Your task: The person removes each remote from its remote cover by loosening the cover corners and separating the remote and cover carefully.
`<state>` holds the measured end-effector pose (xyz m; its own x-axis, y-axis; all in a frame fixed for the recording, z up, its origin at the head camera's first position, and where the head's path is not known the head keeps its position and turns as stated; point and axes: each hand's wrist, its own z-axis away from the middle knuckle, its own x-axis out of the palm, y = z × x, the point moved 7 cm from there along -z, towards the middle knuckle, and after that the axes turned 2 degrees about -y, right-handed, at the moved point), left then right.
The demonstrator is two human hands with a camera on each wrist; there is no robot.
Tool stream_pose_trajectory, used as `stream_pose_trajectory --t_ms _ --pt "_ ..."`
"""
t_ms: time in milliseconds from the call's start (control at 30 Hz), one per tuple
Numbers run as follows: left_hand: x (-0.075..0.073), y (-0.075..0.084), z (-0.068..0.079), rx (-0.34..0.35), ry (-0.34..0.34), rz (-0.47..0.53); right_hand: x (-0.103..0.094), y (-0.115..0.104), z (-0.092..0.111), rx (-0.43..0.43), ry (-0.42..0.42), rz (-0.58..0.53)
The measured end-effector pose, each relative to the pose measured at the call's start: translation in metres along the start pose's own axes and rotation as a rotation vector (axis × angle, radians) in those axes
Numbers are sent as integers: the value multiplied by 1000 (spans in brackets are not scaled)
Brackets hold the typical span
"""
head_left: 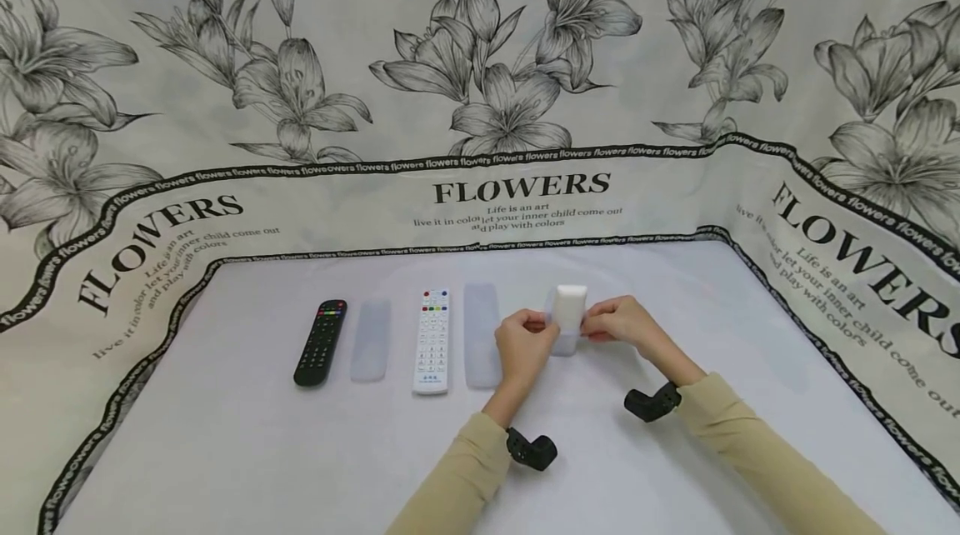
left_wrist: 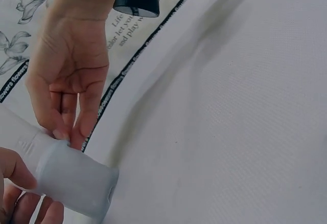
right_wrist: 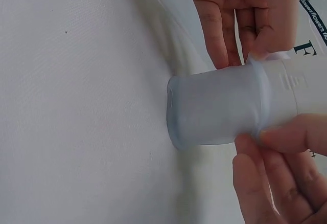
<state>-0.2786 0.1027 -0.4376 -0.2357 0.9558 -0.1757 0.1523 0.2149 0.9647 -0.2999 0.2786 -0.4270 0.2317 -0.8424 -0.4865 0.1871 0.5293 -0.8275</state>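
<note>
Between both hands is a white remote control [head_left: 571, 303], its lower end inside a translucent bluish sleeve [right_wrist: 214, 109]. Ridged marks, like those of a battery cover, show on the remote's casing in the right wrist view. My left hand [head_left: 527, 347] pinches the sleeve's rim on the left side, thumb against it. On the opposite side, my right hand [head_left: 624, 325] pinches the same rim between thumb and fingers. The sleeve is bunched partway along the remote, and the remote's upper end sticks out bare.
Left of the hands, a flat translucent sleeve [head_left: 482, 335] lies beside a white remote with many buttons [head_left: 431, 343]. Farther left are a shorter sleeve [head_left: 371, 341] and a black remote [head_left: 321, 343]. A flower-printed cloth [head_left: 525, 222] rises behind the white table [head_left: 315, 460].
</note>
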Motion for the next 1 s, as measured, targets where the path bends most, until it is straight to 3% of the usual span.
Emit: stream_pose_trajectory --t_ms 167,300,433,600,700,867,1000 --pt "2 4 -1 -2 -23 -37 0 6 2 27 -24 -57" --pt "4 8 -1 24 -40 -15 -1 10 0 2 -53 -132" --pt "6 7 -1 18 -108 20 -1 15 0 -20 -78 -192" --pt "6 0 2 -52 -212 55 3 18 9 -50 -85 -161" --pt "6 0 1 -39 -243 62 4 16 14 -85 -78 -133" --pt "5 4 -2 32 -227 81 3 13 17 -115 -60 -132" --pt "3 4 -4 43 -189 85 4 12 15 -102 -46 -155"
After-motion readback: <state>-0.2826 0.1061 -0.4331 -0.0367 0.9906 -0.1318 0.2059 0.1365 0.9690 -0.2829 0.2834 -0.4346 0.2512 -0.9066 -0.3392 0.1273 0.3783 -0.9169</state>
